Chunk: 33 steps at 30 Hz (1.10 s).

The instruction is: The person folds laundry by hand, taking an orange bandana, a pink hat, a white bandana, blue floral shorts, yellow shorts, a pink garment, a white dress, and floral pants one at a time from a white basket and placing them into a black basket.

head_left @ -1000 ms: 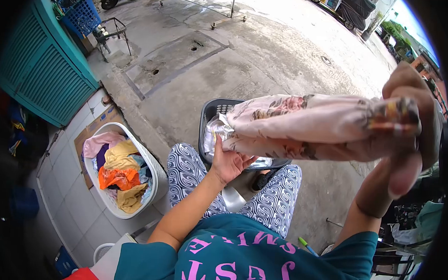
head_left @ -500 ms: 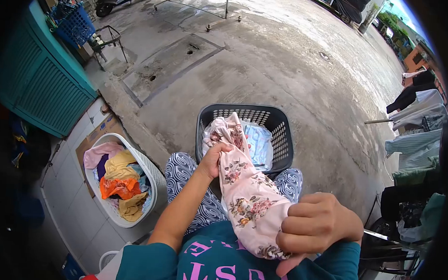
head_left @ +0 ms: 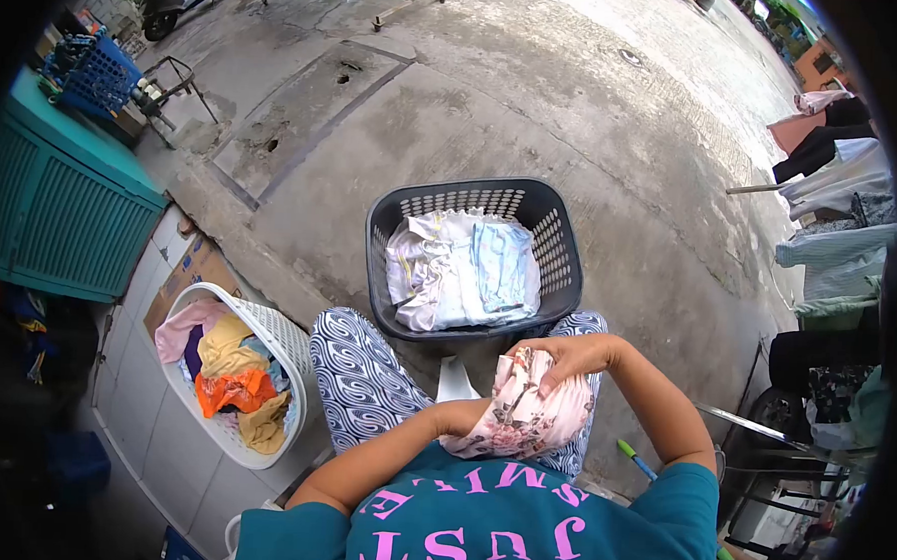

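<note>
In front of my knees stands a dark grey laundry basket [head_left: 560, 247] with perforated walls, and in it lie pale folded clothes [head_left: 461, 269], white and light blue, spread flat over the bottom. To my left, on the tiles, a white basket [head_left: 284, 341] holds a heap of mixed clothes [head_left: 226, 370] in pink, yellow, orange and mustard, piled loosely to the rim.

I hold a pink floral garment [head_left: 525, 411] bunched on my lap, close against my teal shirt and just on the near side of the dark basket. My right hand [head_left: 565, 357] lies on top of the bundle with the fingers curled down and gripping the upper edge of the cloth. My left hand [head_left: 459, 419] is pressed against the bundle's left side, mostly tucked under the fabric, so I cannot tell how its fingers stand.

I sit in blue-and-white patterned trousers [head_left: 364, 376] above a rough concrete yard [head_left: 596, 116], stained and wet in patches. A teal slatted cabinet [head_left: 56, 213] stands at the left with a blue crate [head_left: 87, 72] behind it. At the right edge, clothes hang on a rack [head_left: 836, 227].
</note>
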### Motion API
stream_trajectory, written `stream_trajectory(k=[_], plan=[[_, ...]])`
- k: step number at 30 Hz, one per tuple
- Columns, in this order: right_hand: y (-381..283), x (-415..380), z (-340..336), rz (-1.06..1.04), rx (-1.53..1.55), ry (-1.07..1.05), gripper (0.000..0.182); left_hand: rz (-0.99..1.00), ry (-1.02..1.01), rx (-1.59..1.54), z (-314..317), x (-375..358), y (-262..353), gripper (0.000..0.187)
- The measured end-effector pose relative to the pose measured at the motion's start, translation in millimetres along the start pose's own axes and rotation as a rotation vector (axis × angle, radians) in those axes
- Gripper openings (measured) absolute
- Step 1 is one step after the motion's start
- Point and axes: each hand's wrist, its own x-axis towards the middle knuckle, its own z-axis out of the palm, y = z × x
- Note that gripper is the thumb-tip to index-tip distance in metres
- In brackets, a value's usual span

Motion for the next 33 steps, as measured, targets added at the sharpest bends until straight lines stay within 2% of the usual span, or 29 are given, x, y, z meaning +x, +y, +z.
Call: stream_trajectory(k=[1, 3, 5, 6, 7, 8, 9, 10, 11, 12, 13, 15, 17, 19, 21, 22, 24, 25, 26, 27, 28, 29, 31, 32, 33], plan=[[2, -2, 4, 0.099, 0.024, -0.025, 0.059, -0.065, -0.066, 0.041, 2, 1, -2, 0.067], [4, -4, 2, 0.052, 0.022, 0.005, 0.055, -0.049, -0.025, -0.092, 2, -2, 22, 0.067], [-10, -10, -2, -0.026, -0.165, 0.153, 0.048, -0.166, -0.071, -0.251, -16, 0, 19, 0.066], [-24, -15, -5, -0.006, -0.269, 0.242, 0.044, -0.154, -0.057, -0.311, -31, 6, -5, 0.060], [-41, -20, -9, -0.004, -0.407, 0.325, 0.042, -0.173, 0.040, -0.353, -49, 4, -7, 0.061], [-49, -24, -17, -0.072, -0.466, 0.409, 0.042, -0.015, 0.179, -0.456, -60, 2, 16, 0.051], [-56, -28, -25, -0.139, -0.525, 0.495, 0.041, 0.027, 0.368, -0.318, -81, 6, 3, 0.046], [-64, -31, -30, -0.192, -0.594, 0.592, 0.040, 0.154, 0.691, 0.380, -99, 7, -6, 0.036], [-70, -33, -34, -0.244, -0.663, 0.690, 0.040, 0.026, 0.838, 0.850, -119, 6, -20, 0.029], [-77, -32, -35, -0.253, -0.701, 0.747, 0.038, -0.044, 0.908, 1.054, -137, 7, -40, 0.028], [-77, -28, -36, -0.249, -0.700, 0.754, 0.038, -0.173, 0.908, 1.139, -148, 8, -55, 0.026], [-67, -12, -43, -0.344, -0.944, 0.930, 0.033, -0.527, 0.733, 1.227, -158, 8, -61, 0.028], [-40, 11, -58, -0.435, -1.228, 1.061, 0.025, -0.562, 0.718, 1.287, -170, 9, -88, 0.026], [3, 39, -80, -0.502, -1.365, 1.088, 0.027, -0.599, 0.701, 1.348, -180, 8, -107, 0.023], [63, 68, -89, -0.377, -1.374, 1.084, 0.031, -0.672, 0.727, 1.053, -187, 6, -114, 0.021], [97, 81, -86, -0.293, -1.299, 1.055, 0.033, -0.670, 0.726, 1.057, -185, 6, -110, 0.021], [144, 98, -73, -0.083, -1.136, 0.950, 0.038, -0.427, 1.007, 0.917, -176, 0, -96, 0.021], [155, 106, -66, 0.042, -1.048, 0.874, 0.040, -0.424, 1.003, 0.925, -177, 0, -87, 0.021], [156, 109, -60, -0.059, -1.166, 0.921, 0.036, -0.341, 1.108, 0.845, -177, 0, -81, 0.019], [156, 113, -56, -0.056, -1.163, 0.929, 0.036, -0.258, 1.209, 0.761, -177, 0, -75, 0.016], [145, 113, -48, -0.155, -1.149, 1.005, 0.033, -0.150, 1.312, 0.753, -182, 2, -80, 0.013], [132, 112, -41, -0.257, -1.134, 1.079, 0.031, -0.145, 1.308, 0.759, -181, 4, -71, 0.013], [108, 109, -36, -0.282, -1.023, 1.055, 0.028, 0.165, 1.416, 0.604, -177, 2, -48, 0.017], [96, 109, -34, -0.373, -0.878, 1.091, 0.029, 0.163, 1.428, 0.612, -171, -2, -26, 0.017], [83, 110, -32, -0.462, -0.728, 1.118, 0.031, 0.129, 1.298, 0.546, -162, -8, 4, 0.021]])
